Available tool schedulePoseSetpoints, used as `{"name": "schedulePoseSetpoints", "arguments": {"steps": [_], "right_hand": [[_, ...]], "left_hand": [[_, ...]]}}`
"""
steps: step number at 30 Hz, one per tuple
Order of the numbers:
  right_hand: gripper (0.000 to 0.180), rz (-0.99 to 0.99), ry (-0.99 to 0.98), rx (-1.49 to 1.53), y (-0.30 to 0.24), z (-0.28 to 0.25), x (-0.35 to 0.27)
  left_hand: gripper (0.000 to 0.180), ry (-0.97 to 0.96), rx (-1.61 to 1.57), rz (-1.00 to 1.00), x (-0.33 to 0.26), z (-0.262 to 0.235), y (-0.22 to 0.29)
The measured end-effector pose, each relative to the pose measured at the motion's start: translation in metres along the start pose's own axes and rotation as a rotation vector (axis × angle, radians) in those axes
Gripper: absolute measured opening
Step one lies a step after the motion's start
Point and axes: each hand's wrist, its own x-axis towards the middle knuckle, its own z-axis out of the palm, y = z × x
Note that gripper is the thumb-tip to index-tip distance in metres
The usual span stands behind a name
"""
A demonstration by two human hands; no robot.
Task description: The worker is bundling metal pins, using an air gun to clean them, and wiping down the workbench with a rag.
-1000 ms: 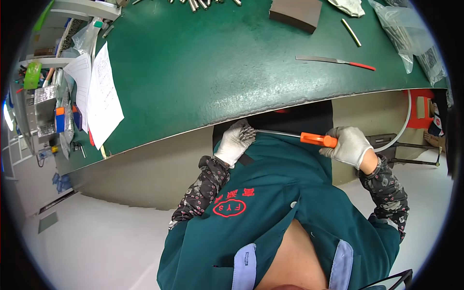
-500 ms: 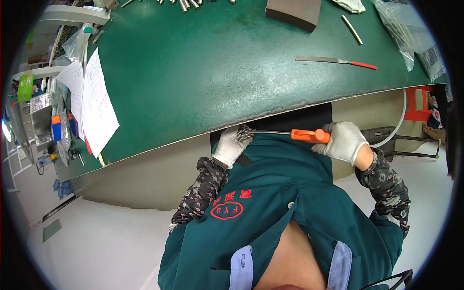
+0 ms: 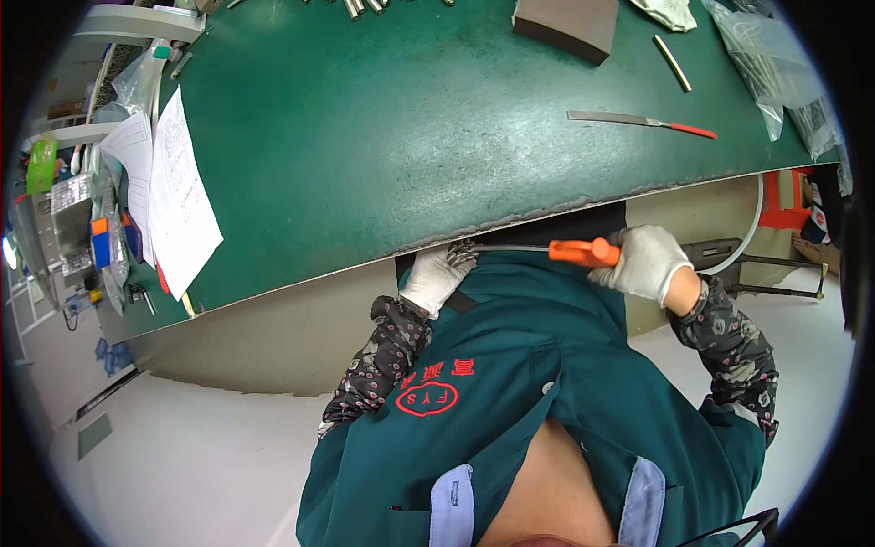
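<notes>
My right hand (image 3: 649, 264), in a white glove, is wrapped round an orange air blow gun (image 3: 583, 252). The gun's long thin metal nozzle (image 3: 515, 248) points left toward my left hand (image 3: 439, 278). That hand, also gloved in white, is closed on several small metal pieces (image 3: 462, 252), whose ends show at the fingertips; their exact kind is too small to make out. Both hands are at the front edge of the green table (image 3: 365, 164), just above my lap. The nozzle tip is at or very near the metal pieces.
On the table lie a red-handled file (image 3: 643, 120), a metal rod (image 3: 673, 64), a brown block (image 3: 565, 29) and several metal rods (image 3: 365, 7). Paper sheets (image 3: 178, 201) are at left, plastic bags (image 3: 775, 68) at right. A white hose (image 3: 752, 232) curves below the table's right side.
Both hands keep almost the same place and hold. The table and its things have shifted slightly in the picture as the view moved a little.
</notes>
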Motion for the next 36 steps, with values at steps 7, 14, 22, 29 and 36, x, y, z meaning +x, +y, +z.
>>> {"name": "schedulePoseSetpoints", "arguments": {"steps": [7, 14, 22, 29, 36], "right_hand": [[0.042, 0.042, -0.042, -0.063, 0.009, 0.005, 0.002], [0.042, 0.031, -0.044, 0.025, 0.007, 0.004, 0.003], [0.04, -0.029, 0.022, 0.015, -0.006, -0.005, 0.002], [0.04, -0.072, -0.001, -0.01, -0.003, -0.002, 0.001], [0.04, 0.062, 0.015, 0.039, 0.009, 0.002, 0.004]], "left_hand": [[0.027, 0.013, 0.092, -0.121, -0.001, -0.003, 0.004], [0.024, 0.018, 0.111, -0.144, 0.004, -0.001, -0.001], [0.026, 0.055, 0.011, -0.077, 0.004, -0.003, -0.019], [0.026, 0.029, 0.127, -0.139, 0.004, -0.001, -0.003], [0.023, 0.038, 0.154, -0.107, 0.005, -0.001, 0.005]]}}
